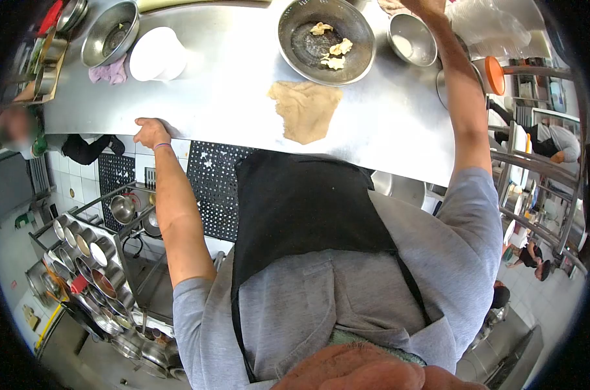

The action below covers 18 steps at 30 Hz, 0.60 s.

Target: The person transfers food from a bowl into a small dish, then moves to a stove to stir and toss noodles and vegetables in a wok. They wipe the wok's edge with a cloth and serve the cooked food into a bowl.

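My left hand (152,132) is curled round the front edge of the steel table (210,110), at the left. At the far right my right arm stretches across the table, and my right hand (426,6) is cut off by the top of the view, so its fingers are hidden. Near that hand lies a crumpled brownish cloth (394,6). Beside the forearm stands a small metal bowl (420,39) with something pale inside. A large metal bowl (298,62) holds several pale yellowish pieces. In front of it a tan cloth (308,112) lies flat.
At the table's left are a white container (157,55), a metal bowl (100,49) and a purple cloth (110,71). Clear plastic (496,29) and an orange round object (494,75) are at the right. A rack of pans (103,250) stands lower left. Other people are nearby.
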{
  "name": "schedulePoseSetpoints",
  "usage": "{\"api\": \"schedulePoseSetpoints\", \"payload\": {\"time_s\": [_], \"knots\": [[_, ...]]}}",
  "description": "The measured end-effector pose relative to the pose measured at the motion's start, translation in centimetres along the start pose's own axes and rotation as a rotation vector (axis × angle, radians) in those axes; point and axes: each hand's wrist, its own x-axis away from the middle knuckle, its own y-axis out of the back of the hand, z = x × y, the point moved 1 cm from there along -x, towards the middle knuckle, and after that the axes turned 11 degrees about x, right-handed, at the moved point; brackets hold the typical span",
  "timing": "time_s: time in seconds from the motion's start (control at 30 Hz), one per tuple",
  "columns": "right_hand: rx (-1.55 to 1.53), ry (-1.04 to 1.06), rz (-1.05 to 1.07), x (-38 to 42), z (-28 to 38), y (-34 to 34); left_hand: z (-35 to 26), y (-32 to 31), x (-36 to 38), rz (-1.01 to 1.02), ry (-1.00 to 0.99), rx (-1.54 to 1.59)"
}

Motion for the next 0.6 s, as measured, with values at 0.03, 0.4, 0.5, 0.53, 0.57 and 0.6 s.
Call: {"api": "schedulePoseSetpoints", "payload": {"time_s": [0.03,0.4,0.5,0.53,0.57,0.6], "knots": [[0.023,0.009,0.02,-0.2,0.6,-0.2,-0.2,0.1,0.2,0.008,0.009,-0.003],[-0.125,0.267,0.254,10.5,-0.1,7.6,0.0,-0.2,-0.3,-0.007,0.031,-0.01],[0.035,0.262,0.342,12.9,2.3,6.8,0.1,-0.2,-0.3,0.008,0.023,-0.012],[-0.012,0.286,0.368,12.9,2.2,6.4,0.1,-0.1,-0.2,0.014,0.018,-0.015],[-0.058,0.312,0.392,12.8,2.1,6.3,0.0,0.0,0.0,0.016,0.016,-0.008],[-0.104,0.341,0.414,12.5,2.0,6.2,0.0,0.1,0.1,0.016,0.017,0.0]]}}
